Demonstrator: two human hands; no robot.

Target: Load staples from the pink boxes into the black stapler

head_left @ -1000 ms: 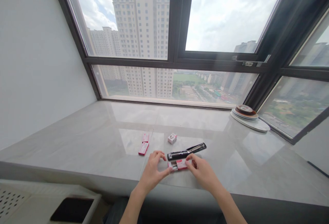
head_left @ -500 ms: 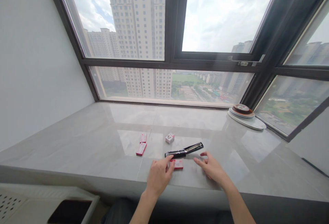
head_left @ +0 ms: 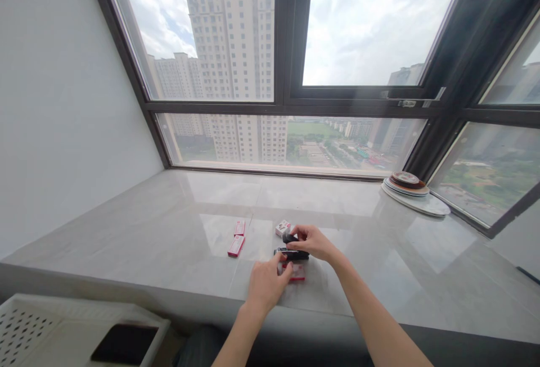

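A black stapler (head_left: 292, 253) lies on the pale marble sill (head_left: 177, 243) in front of me. My right hand (head_left: 314, 241) is wrapped over its top arm, which is folded over toward its base. My left hand (head_left: 266, 284) rests at the stapler's near left end, fingers curled against it. A small red staple box (head_left: 297, 272) sits just under the stapler, between my hands. A small white and red box (head_left: 282, 227) stands just behind my right hand.
Two more red staple boxes (head_left: 237, 245) lie to the left on the sill. A stack of plates (head_left: 411, 190) sits at the far right by the window. A white perforated basket (head_left: 37, 327) with a dark object inside stands below the sill's front edge.
My right hand moved from the bare sill onto the stapler and folded its opened top arm over. My left hand stayed at the stapler's near end. The red box now lies untouched.
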